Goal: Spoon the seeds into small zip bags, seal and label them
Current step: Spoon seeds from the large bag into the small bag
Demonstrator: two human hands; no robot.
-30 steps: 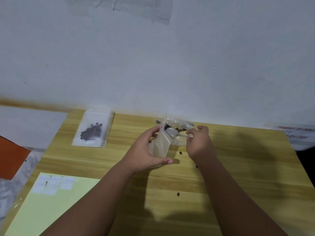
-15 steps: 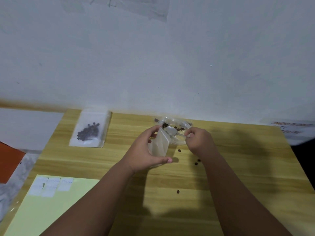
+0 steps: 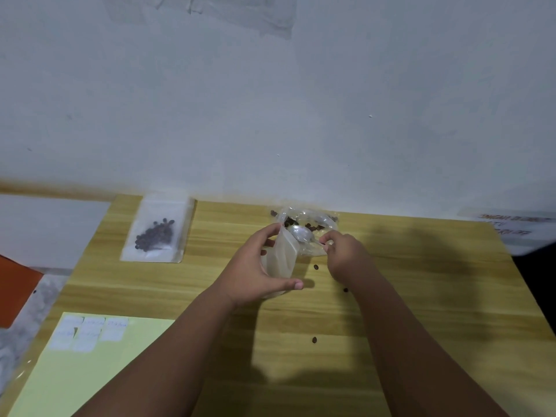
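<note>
One zip bag (image 3: 156,233) is filled with seeds and lies flat at the far left of the table (image 3: 421,296), well apart from the work. The second small bag (image 3: 281,257) is in the left hand (image 3: 252,266): thumb at the near end, fingers curled round the far side, mouth turned toward the spoon (image 3: 299,233). The right hand (image 3: 346,260) pinches the spoon handle, with the bowl right at the bag mouth. Can't tell if the spoon carries seeds, too blurred. The crinkled clear seed pouch (image 3: 307,219) sits just behind, by the wall.

Handling, my read:
- **Bag:** thin film, near weightless, floppy and slick. Hold it by the side edges just below the zip so the mouth bows open. Squeezing the flat faces would shut it.
- **Seeds:** small, hard, prone to rolling. Three strays (image 3: 316,267) on the wood near the right wrist and closer to the person suggest spills are easy.
- **Spoon:** rigid and light, so a pinch on the handle is enough.

Labels (image 3: 87,332) sit on the yellow-green sheet (image 3: 90,380) at near left. Neither hand touches them.
</note>
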